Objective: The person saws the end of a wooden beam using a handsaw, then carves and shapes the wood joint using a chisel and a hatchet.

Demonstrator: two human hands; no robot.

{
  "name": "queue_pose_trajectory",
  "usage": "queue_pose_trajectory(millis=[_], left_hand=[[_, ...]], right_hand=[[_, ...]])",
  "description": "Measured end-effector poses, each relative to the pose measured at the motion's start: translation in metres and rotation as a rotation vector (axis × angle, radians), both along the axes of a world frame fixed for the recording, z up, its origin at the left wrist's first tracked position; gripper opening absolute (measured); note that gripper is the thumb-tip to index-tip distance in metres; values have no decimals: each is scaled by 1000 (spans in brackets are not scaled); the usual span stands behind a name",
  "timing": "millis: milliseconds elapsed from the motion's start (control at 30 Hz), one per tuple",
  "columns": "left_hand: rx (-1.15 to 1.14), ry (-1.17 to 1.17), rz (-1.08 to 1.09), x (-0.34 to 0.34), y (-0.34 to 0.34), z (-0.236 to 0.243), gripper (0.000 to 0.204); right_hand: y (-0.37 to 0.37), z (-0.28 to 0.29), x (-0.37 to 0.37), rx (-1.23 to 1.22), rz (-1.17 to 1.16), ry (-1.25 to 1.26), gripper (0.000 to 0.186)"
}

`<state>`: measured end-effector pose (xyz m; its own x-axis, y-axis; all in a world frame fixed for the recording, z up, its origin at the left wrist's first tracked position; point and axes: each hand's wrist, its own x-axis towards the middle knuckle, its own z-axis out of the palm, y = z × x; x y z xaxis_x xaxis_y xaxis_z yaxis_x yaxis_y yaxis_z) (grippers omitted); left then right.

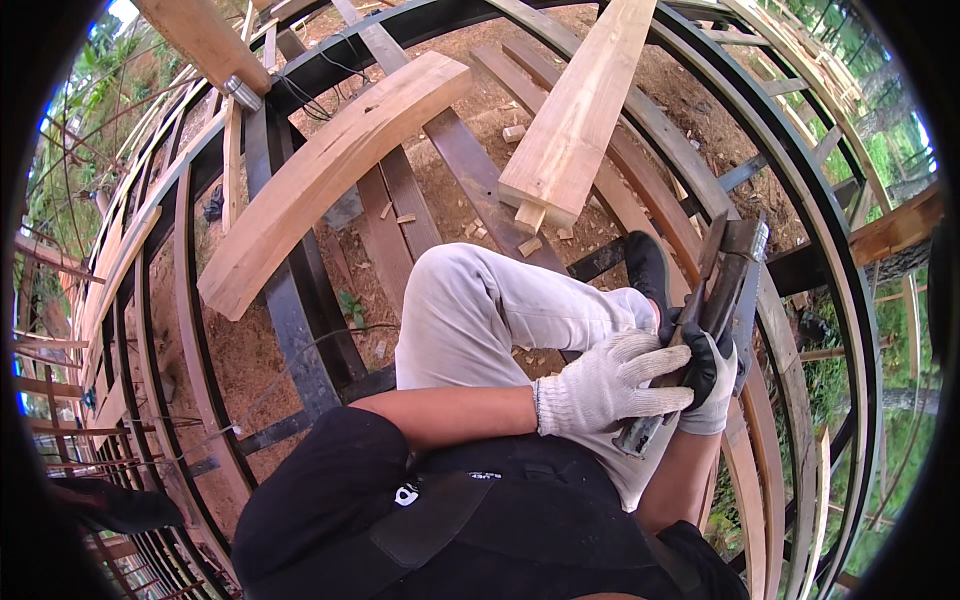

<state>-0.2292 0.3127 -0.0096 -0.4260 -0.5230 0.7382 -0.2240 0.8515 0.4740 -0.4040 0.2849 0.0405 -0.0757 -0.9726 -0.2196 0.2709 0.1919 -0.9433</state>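
Note:
My left hand, in a white knit glove, reaches across my lap with its fingers closed on the near part of a bundle of long hand tools. From the other side, my right hand, in a white glove with black on the fingers, wraps the same bundle. The tools are metal and dark brown, lying side by side and pointing away from me. A saw blade with a toothed edge shows on the right of the bundle. My fingers hide the middle, so I cannot tell every tool's kind.
A thick timber with a small tenon at its near end lies ahead. Left of it, another heavy timber rests across dark metal beams. Wood offcuts lie beyond my knee. Below the open framework is reddish soil.

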Motion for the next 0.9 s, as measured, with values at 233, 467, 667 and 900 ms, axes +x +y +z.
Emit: queue_pose_trajectory(millis=[233,467,667,900], left_hand=[[-187,-42,-18,24,-15,20,33],[-119,18,-163,37,-26,29,35],[-121,49,21,51,-43,37,41],[61,-27,20,41,-57,23,46]], right_hand=[[-15,-2,12,0,100,78,33],[-34,-8,7,-27,155,-148,47],[-5,-49,-17,-57,-80,123,33],[63,-43,-30,-125,-68,-159,37]])
